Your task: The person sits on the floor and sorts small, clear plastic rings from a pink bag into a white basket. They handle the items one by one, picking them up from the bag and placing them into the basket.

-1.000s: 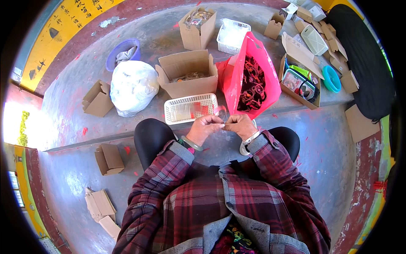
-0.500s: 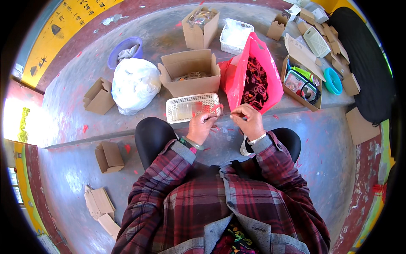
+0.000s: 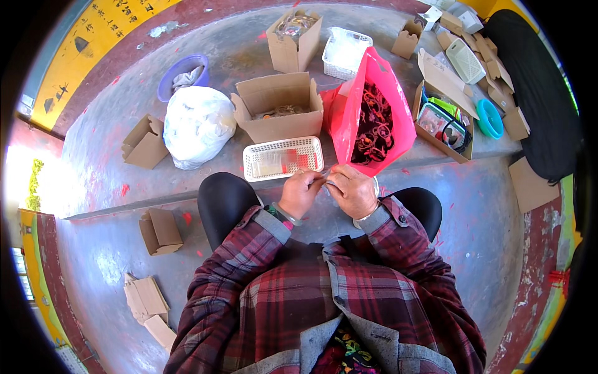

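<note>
My left hand (image 3: 299, 194) and my right hand (image 3: 354, 191) meet in front of me, fingertips nearly touching. Both are closed in a pinch at something small and thin between them, too small to make out. Just beyond my left hand lies a white plastic basket (image 3: 250, 171), shallow and slotted, with see-through plastic pieces (image 3: 268, 163) and some red bits in it. Past my right hand, a bright pink bag (image 3: 400, 138) stands wide-mouthed, filled with tangled dark and red cord-like loops (image 3: 374, 128).
Behind the basket stands a cardboard box (image 3: 274, 129) with small items inside. To its left are a stuffed white plastic bag (image 3: 198, 128) and a purple basin (image 3: 167, 84). A carton of odds and ends (image 3: 458, 151) and a turquoise basin (image 3: 489, 119) are at the right. A raised step edge (image 3: 143, 201) crosses the floor.
My right hand has moved left and turned over more, closing the gap to my left hand. The red strip by my left fingertips no longer shows there.
</note>
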Tool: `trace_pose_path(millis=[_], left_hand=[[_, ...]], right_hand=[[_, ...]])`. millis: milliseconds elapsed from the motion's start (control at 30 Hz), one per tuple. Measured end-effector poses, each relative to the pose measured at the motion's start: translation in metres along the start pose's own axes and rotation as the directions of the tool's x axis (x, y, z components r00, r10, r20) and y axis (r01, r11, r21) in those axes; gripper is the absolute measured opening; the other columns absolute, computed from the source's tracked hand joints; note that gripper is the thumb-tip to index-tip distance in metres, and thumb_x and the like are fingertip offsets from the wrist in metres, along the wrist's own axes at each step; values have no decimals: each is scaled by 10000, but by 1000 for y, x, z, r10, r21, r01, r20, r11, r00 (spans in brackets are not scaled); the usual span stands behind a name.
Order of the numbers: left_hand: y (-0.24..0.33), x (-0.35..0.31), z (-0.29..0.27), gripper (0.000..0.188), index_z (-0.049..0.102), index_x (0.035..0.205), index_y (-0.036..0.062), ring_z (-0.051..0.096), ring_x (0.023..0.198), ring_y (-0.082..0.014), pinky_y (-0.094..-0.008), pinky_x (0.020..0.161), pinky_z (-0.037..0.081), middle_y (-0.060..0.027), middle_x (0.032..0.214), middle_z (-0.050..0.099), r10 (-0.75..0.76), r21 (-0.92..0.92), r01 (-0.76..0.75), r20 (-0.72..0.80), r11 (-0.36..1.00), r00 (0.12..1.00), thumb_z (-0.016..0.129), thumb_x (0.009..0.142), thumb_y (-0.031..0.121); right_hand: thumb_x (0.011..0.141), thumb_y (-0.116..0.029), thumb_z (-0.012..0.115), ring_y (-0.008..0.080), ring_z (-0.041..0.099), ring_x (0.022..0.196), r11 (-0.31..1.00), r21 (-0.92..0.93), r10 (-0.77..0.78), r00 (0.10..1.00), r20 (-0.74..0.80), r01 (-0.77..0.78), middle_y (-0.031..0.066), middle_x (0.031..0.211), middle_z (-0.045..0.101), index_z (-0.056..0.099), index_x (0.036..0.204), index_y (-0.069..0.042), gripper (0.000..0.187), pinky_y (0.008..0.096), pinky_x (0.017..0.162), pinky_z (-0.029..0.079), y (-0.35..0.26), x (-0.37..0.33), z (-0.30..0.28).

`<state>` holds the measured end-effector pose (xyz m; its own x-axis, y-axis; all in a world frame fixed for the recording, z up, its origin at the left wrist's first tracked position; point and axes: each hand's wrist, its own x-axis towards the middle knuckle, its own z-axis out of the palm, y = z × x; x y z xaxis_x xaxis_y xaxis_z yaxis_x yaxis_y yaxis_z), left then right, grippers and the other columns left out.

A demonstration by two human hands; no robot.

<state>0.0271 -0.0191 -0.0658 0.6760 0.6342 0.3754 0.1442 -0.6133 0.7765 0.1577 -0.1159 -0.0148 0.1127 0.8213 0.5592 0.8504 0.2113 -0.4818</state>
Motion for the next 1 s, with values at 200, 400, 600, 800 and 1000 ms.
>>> trace_pose_path(millis=[200, 400, 600, 800, 1000], left_hand=[[-6, -5, 4, 122, 590, 831, 30, 575, 734, -286, -342, 632, 465, -118, 783, 574, 38, 10, -38, 1, 999, 999, 624, 720, 67], [2, -4, 3, 178, 587, 851, 36, 573, 744, -293, -351, 660, 464, -118, 797, 575, 29, 83, -38, 111, 996, 993, 644, 714, 134], [-11, 4, -9, 197, 647, 740, 64, 568, 726, -278, -364, 666, 452, -104, 733, 590, -90, 224, -19, 466, 974, 880, 671, 689, 252], [-25, -4, 1, 140, 642, 701, 52, 575, 692, -262, -358, 629, 461, -95, 717, 591, -111, 132, 63, 396, 989, 911, 663, 689, 190], [-22, -9, 4, 131, 620, 725, 35, 580, 715, -258, -340, 653, 474, -91, 755, 586, 52, 69, -74, 282, 995, 958, 647, 706, 162]], right_hand=[[680, -101, 651, 281, 589, 684, 989, 44, 138, 983, 121, -144, 113, 763, 584, 601, 815, -50, 152, 353, 574, 472, 3, -4, 4], [696, -130, 627, 319, 559, 616, 971, 80, 211, 965, 157, -226, 120, 700, 569, 586, 683, -39, 101, 389, 516, 439, 19, -10, 9], [699, -157, 637, 314, 566, 600, 938, 85, 305, 919, 249, -335, 143, 657, 568, 605, 673, -30, 134, 375, 502, 428, 18, -9, 5], [699, -165, 651, 274, 608, 643, 916, 232, 229, 901, 368, -327, 131, 720, 619, 657, 773, -52, 134, 335, 566, 466, 26, -13, 7], [746, -150, 634, 134, 603, 618, 681, 248, 460, 666, 587, -689, 94, 758, 655, 672, 856, -50, 154, 275, 574, 467, 16, -1, -6]])
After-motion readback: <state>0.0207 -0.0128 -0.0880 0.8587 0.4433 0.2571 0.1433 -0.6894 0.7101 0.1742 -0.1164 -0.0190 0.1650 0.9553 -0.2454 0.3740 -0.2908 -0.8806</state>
